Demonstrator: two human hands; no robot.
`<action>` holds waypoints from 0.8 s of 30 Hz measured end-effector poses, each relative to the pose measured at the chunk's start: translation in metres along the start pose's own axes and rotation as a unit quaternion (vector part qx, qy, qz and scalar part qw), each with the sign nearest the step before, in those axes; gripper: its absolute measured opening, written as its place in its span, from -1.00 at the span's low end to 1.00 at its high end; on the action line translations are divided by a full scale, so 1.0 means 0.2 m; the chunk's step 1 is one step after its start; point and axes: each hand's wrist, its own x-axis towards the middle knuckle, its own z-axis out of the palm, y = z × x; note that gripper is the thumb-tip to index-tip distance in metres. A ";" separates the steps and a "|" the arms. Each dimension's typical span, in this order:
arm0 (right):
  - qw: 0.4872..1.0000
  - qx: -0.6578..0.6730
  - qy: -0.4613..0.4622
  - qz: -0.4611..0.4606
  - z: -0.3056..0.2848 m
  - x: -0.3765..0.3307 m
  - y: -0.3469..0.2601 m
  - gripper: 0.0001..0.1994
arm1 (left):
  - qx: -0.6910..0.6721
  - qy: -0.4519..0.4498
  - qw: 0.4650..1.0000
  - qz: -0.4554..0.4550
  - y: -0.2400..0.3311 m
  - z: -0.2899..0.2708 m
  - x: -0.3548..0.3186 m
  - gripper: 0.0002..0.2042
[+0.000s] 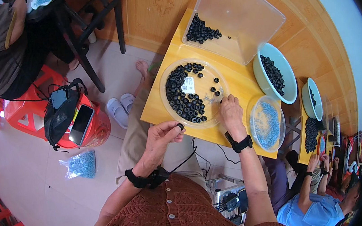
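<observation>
My left hand (pixel 162 138) pinches a small black ring-shaped part (pixel 180 126) between thumb and fingertips, just off the near edge of a round clear tray (pixel 211 117). Many similar black ring parts (pixel 177 88) lie along the left side of that tray, around a white label (pixel 188 85). A few loose black parts and a scatter of tiny pale pieces (pixel 207 99) sit in its right half. My right hand (pixel 231 110) is over the tray's right rim, fingers bent down and drawn together. What its fingertips hold, if anything, is hidden.
Right of my right hand stands a clear dish (pixel 260 141) of tiny blue pieces. Beyond are a light-blue basin (pixel 288 93) and a tilted clear bin (pixel 242 19), both with black parts. A co-worker (pixel 312 209) sits at right; red stools (pixel 86 133) stand at left.
</observation>
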 end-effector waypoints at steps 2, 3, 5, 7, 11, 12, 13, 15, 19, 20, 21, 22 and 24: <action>1.000 0.009 0.012 -0.012 -0.01 -0.02 0.00 -0.83 | 0.006 0.004 1.000 -0.001 0.01 0.00 -0.01 -0.80; 0.999 0.025 0.025 -0.022 -0.03 -0.04 0.00 -0.84 | 0.012 0.009 1.000 -0.002 0.01 0.01 -0.02 -0.80; 0.998 0.041 0.037 -0.033 -0.03 -0.05 -0.03 -0.84 | 0.012 0.011 1.000 -0.005 0.00 0.00 -0.02 -0.80; 0.994 0.057 0.066 -0.067 0.00 -0.05 -0.06 -0.84 | 0.013 0.008 1.000 -0.010 -0.01 0.00 -0.02 -0.81; 0.993 0.038 0.085 -0.075 0.08 -0.07 -0.09 -0.86 | 0.022 0.006 1.000 -0.015 -0.01 0.01 0.00 -0.81; 0.992 0.034 0.087 -0.084 0.07 -0.07 -0.09 -0.87 | 0.024 0.008 1.000 -0.017 -0.01 0.00 -0.01 -0.81; 0.991 0.029 0.088 -0.093 0.07 -0.07 -0.09 -0.88 | 0.024 0.009 0.999 -0.019 -0.01 0.00 -0.01 -0.81; 0.990 0.026 0.098 -0.102 0.09 -0.06 -0.10 -0.88 | 0.029 0.012 0.999 -0.016 -0.02 0.00 0.00 -0.80; 0.989 0.018 0.100 -0.105 0.08 -0.06 -0.11 -0.88 | 0.026 0.004 0.999 -0.022 -0.03 0.00 0.01 -0.82; 0.989 0.018 0.099 -0.105 0.07 -0.06 -0.11 -0.88 | 0.029 0.007 0.999 -0.022 -0.02 0.00 0.01 -0.82; 0.989 0.035 0.099 -0.104 0.06 -0.06 -0.11 -0.87 | 0.033 0.010 0.999 -0.022 -0.02 0.00 0.01 -0.82; 0.988 0.052 0.098 -0.103 0.05 -0.06 -0.12 -0.86 | 0.032 0.009 0.999 -0.022 -0.02 0.00 0.01 -0.82; 0.987 0.084 0.095 -0.097 0.05 -0.06 -0.11 -0.86 | 0.020 0.007 1.000 -0.014 -0.01 0.00 0.01 -0.82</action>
